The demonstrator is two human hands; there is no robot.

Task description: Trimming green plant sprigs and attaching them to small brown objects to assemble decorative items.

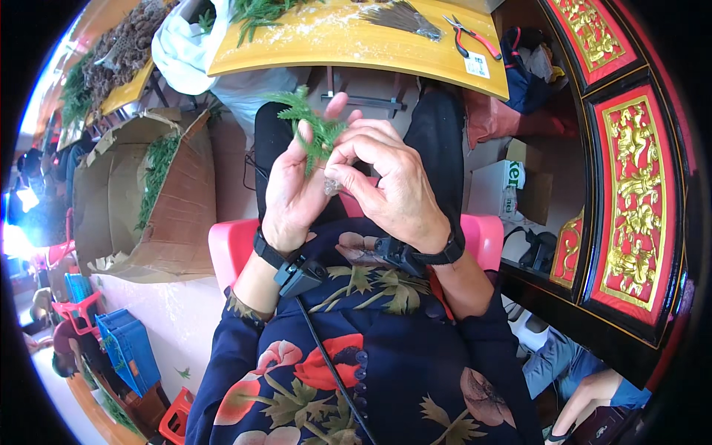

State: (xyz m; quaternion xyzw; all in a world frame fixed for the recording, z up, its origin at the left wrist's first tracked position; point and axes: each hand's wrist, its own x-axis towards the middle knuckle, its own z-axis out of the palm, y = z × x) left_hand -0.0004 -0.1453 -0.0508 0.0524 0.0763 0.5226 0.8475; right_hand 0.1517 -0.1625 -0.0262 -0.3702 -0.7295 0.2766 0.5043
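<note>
In front of my lap, my left hand point(288, 189) holds a green fern-like sprig point(320, 133) between its thumb and fingers, the leafy part pointing up and away from me. My right hand point(394, 182) comes in from the right, its thumb and forefinger pinched on a thin stem at the sprig's lower end. Just under that pinch, against my left palm, a small brownish-grey clump point(331, 188) shows; its kind is too small to tell. My right fingers partly cover the stem.
A yellow table point(334, 46) ahead carries red-and-black pliers point(475, 38), a bundle of thin dark stems point(406, 18) and green sprigs point(259, 11). At left stands an open cardboard box point(178, 241) with greenery. A carved red-and-gold panel point(634, 200) is close on the right.
</note>
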